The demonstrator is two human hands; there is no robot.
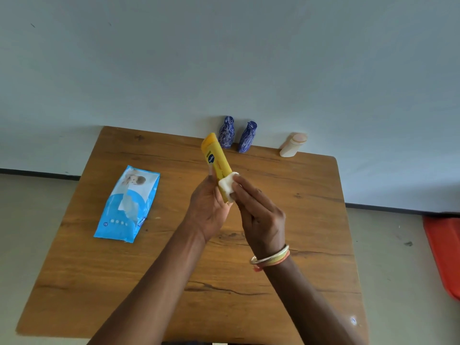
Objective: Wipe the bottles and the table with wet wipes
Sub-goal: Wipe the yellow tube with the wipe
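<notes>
Above the middle of the wooden table, my left hand grips the lower end of a yellow bottle, which tilts up and away to the left. My right hand holds a folded white wet wipe against the bottle's lower right side. Two blue patterned bottles stand at the table's far edge by the wall. A pale peach bottle stands to their right.
A light-blue pack of wet wipes lies flat on the left part of the table, its flap partly lifted. A red plastic object sits on the floor at the right. A pale wall rises just behind the table.
</notes>
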